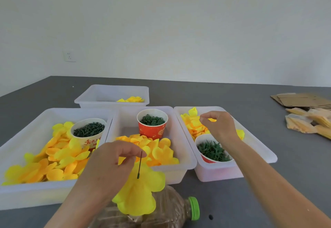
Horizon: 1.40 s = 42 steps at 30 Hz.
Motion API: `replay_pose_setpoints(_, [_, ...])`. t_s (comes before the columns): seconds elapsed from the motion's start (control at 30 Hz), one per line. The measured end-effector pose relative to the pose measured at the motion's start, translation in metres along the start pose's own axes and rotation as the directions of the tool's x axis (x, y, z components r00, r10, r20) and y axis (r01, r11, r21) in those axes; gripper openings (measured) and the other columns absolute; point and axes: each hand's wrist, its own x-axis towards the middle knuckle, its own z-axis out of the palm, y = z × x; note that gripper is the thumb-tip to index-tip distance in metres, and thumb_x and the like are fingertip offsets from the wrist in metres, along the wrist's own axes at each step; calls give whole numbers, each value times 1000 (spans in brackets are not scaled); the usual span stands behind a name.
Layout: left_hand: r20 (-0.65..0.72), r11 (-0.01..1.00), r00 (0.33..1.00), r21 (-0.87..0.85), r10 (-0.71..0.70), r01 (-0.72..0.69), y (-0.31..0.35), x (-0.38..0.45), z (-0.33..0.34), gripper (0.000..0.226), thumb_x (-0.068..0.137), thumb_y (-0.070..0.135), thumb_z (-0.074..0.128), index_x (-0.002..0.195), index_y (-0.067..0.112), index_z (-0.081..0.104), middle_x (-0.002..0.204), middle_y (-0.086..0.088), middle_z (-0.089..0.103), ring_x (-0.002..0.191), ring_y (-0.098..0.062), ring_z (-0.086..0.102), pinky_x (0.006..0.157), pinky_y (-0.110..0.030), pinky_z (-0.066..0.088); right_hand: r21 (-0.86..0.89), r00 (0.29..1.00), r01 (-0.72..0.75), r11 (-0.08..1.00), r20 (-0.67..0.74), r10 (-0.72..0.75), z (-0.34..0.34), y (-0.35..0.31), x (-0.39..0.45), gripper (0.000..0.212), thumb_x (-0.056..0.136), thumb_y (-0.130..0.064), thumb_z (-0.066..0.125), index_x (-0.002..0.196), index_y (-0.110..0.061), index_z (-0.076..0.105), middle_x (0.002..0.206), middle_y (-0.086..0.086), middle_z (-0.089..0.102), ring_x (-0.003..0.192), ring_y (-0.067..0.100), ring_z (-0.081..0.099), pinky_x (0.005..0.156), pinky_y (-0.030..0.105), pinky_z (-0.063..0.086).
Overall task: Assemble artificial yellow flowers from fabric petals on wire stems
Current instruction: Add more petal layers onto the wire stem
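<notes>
My left hand [111, 165] pinches a thin dark wire stem [139, 165] that hangs downward, with a large yellow fabric flower [141, 193] threaded on it below the hand. My right hand [220, 125] reaches into the right white tray [258, 145], its fingertips pinching a small yellow-orange petal [212, 119] from the pile at the tray's far end. A cup of green spiky calyx pieces [213, 150] stands in that tray just under my right wrist.
The left tray [21, 156] and middle tray [184, 154] hold yellow petals and cups of green parts [88, 129] [152, 120]. A far tray [111, 93] holds a few flowers. A plastic bottle [168, 209] lies at the front. Cardboard and bagged petals [308, 118] lie right.
</notes>
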Motion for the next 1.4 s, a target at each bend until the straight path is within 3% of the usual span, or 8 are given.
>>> replay_pose_setpoints(0.23, [-18,999,999,-38,-38,38,0,26,8,40,88,4,58,67,34,73,78,10,73,79,1,64,72,-22,48,-377,998,-6,926,52,28,12,33,49,32,88,-28,62,119,-20,64,130,2,58,125,21,45,105,41,37])
replay_pose_setpoints(0.33, [14,998,999,-50,-48,49,0,40,10,43,87,3,58,68,39,72,80,-13,71,84,-32,65,78,-40,52,-534,990,89,841,137,-18,23,35,59,40,89,-36,59,127,-24,57,133,2,53,131,21,36,105,37,32])
replay_pose_setpoints(0.4, [15,998,999,-41,-39,39,0,48,11,42,85,1,58,65,35,73,74,-12,70,83,-36,64,76,-40,52,-681,972,192,707,234,-38,32,35,64,42,90,-41,54,129,-25,54,131,1,52,130,22,32,100,37,31])
replay_pose_setpoints(0.53, [36,999,999,-36,-26,27,0,61,18,36,84,0,58,70,29,74,70,0,70,77,-16,65,60,-15,45,-846,945,301,440,327,-18,47,36,70,26,92,-38,46,101,-16,58,105,2,58,106,23,43,81,35,30])
replay_pose_setpoints(0.83, [61,998,998,-56,-13,16,-3,86,33,35,84,-1,55,73,27,71,73,12,68,80,-6,65,60,-7,42,-886,959,272,376,218,-179,62,48,65,19,94,-16,44,76,-22,44,85,-4,61,80,19,51,71,31,25])
replay_pose_setpoints(1.03, [62,1000,998,4,-2,1,-3,96,36,32,85,0,56,76,27,71,74,13,67,77,-6,62,55,-5,37,-723,976,198,662,79,-204,49,47,60,22,96,-24,45,96,-17,66,94,0,68,93,22,59,81,32,38])
replay_pose_setpoints(1.17, [56,999,998,30,-13,12,-5,98,38,33,84,0,56,74,28,70,74,12,67,77,-7,62,55,-6,37,-267,962,128,955,-202,-185,30,41,56,9,89,-13,56,92,-8,64,84,6,65,83,26,57,70,31,39])
replay_pose_setpoints(1.4, [44,1000,999,20,-13,12,-3,102,35,30,84,-4,55,78,19,73,72,1,68,45,5,51,41,-5,34,267,928,-39,963,-347,134,13,27,71,12,92,-15,52,87,-4,56,74,-2,48,71,17,44,64,30,38])
